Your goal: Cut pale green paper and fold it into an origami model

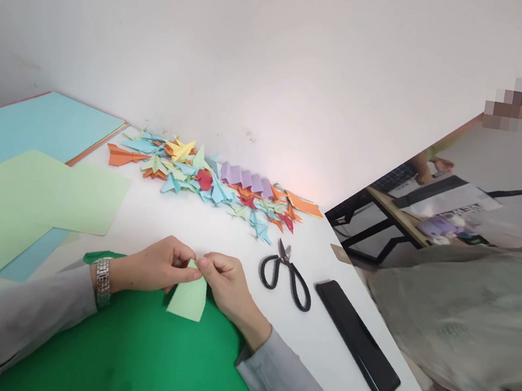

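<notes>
A small folded piece of light green paper is held between both hands over a round green mat. My left hand pinches the paper's top from the left, fingers closed; a metal watch sits on that wrist. My right hand pinches the same top tip from the right, fingers closed. The paper's lower part hangs free and touches the mat.
Black scissors and a black flat case lie to the right on the white table. A pile of folded coloured paper shapes lies by the wall. Light green and blue sheets lie left. Another person is far right.
</notes>
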The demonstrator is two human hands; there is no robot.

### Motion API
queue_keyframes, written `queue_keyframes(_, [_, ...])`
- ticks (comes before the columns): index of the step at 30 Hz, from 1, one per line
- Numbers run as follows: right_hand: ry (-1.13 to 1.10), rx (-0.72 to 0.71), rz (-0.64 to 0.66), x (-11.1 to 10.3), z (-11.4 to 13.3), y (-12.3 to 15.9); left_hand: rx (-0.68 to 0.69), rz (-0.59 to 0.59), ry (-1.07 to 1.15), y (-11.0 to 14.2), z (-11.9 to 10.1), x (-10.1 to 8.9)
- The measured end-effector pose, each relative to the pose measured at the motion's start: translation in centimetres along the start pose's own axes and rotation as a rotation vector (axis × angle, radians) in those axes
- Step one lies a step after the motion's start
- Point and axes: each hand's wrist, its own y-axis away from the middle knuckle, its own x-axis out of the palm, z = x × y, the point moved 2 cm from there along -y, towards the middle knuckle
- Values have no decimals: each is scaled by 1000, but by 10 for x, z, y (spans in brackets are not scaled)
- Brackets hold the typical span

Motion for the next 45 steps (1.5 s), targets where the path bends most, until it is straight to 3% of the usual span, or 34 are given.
queue_keyframes(9, [1, 49, -90, -2, -2, 0, -21, 31, -1, 0, -1, 3])
queue_keyframes(15, [-29, 68, 98, -1, 2, 0, 50, 45, -74, 3, -6, 3])
queue_keyframes(17, [-34, 69, 106, -1, 2, 0, 30, 66, -53, 3, -5, 3])
queue_keyframes(24, [-24, 65, -32, -3, -3, -1, 19, 83, 75, 0, -1, -1])
queue_keyframes(45, [-294, 169, -370, -3, -14, -2, -15, -119, 73, 1, -4, -1])
